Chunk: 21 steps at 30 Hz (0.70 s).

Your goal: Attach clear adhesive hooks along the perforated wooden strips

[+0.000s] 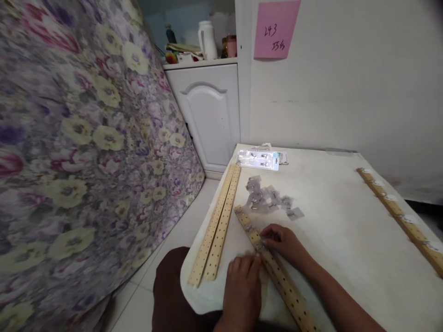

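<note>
A perforated wooden strip [284, 286] lies slanted on the white table [339, 216], with small clear pieces stuck near its far end. My right hand [285, 243] rests on the strip, fingers pinched on a small clear hook piece against the wood. From the left side my left hand [242, 288] presses curled fingertips to the same spot on the strip. A pile of several small clear adhesive hooks [270, 200] sits just beyond my hands.
Two more perforated strips [218, 226] lie side by side along the table's left edge. Another strip with white pads [401, 214] lies at the right edge. A clear blister pack [259, 159] sits at the far end. A floral cloth [79, 138] hangs left, beside a white cabinet [207, 115].
</note>
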Each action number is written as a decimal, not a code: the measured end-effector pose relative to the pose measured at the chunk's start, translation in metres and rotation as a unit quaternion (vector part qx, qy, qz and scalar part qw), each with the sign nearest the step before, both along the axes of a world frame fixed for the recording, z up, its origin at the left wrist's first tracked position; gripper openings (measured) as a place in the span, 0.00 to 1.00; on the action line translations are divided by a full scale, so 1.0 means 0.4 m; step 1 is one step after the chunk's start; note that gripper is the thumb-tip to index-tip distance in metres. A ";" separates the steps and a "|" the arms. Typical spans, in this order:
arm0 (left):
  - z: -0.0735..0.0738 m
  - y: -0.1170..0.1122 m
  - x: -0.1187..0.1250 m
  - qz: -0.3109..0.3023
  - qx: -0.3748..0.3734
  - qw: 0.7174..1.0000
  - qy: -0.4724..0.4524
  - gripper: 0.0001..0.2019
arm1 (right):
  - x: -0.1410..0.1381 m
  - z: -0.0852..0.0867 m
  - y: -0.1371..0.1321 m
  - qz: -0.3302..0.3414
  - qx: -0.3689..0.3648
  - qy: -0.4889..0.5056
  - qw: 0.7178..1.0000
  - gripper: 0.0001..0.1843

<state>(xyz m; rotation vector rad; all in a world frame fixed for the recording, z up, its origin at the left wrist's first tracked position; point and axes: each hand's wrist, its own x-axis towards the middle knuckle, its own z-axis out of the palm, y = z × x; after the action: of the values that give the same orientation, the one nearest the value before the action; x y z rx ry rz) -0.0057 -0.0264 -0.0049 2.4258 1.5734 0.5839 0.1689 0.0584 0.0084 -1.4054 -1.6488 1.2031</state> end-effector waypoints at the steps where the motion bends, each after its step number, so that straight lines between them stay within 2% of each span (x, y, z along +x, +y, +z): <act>1: 0.001 0.000 0.000 0.000 0.001 1.000 0.004 0.24 | 0.000 0.001 0.001 0.002 -0.003 0.004 1.000 0.08; 5: 0.014 -0.004 0.003 0.010 -0.012 1.000 0.008 0.24 | 0.001 0.000 -0.001 0.011 0.006 0.005 1.000 0.07; 9: 0.023 -0.008 0.008 0.030 -0.028 0.999 -0.001 0.24 | 0.006 -0.018 -0.005 -0.005 0.048 -0.003 0.999 0.11; 13: 0.017 -0.012 0.006 0.025 0.001 1.000 0.000 0.25 | 0.013 -0.037 -0.019 -0.038 0.078 0.008 0.996 0.14; 17: -0.003 -0.013 -0.002 0.019 0.067 0.998 -0.007 0.24 | 0.054 -0.037 -0.035 -0.105 0.135 -0.025 0.985 0.14; 21: -0.018 -0.007 -0.007 0.004 0.106 0.994 -0.013 0.21 | 0.148 -0.038 -0.013 -0.235 0.159 -0.122 0.951 0.16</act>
<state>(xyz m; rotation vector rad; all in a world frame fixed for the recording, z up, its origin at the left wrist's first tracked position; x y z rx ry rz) -0.0086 -0.0293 -0.0119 2.5512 1.5844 0.8201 0.2279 0.0532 -0.0067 -1.6534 -1.4632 0.4863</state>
